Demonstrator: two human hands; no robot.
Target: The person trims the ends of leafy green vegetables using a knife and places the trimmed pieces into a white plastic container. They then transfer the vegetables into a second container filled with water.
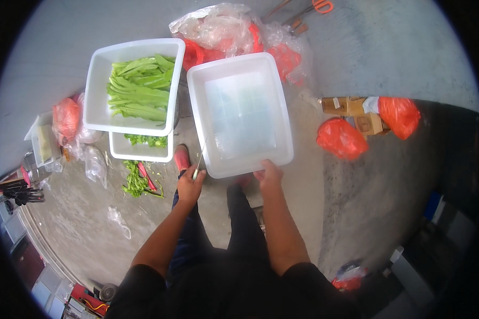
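Observation:
Before me stands a white rectangular plastic tub (195, 109) with nothing lying in it. My right hand (269, 174) grips its near rim, toward the right corner. In my left hand (190, 186) is a thin knife (199, 161) with a pale handle, its blade pointing up beside the tub's left wall. To the left, a second white tub (95, 101) holds long green leafy vegetables (143, 87). It overlaps a smaller white tub (139, 153) with green leaves inside.
Loose greens (135, 179) lie on the floor at the left, near a white plastic scrap (118, 219). Crumpled clear and red plastic bags (223, 32) lie behind the tubs, with orange-handled scissors (322, 6) beyond. Red bags (341, 138) and cardboard boxes (368, 124) stand at the right.

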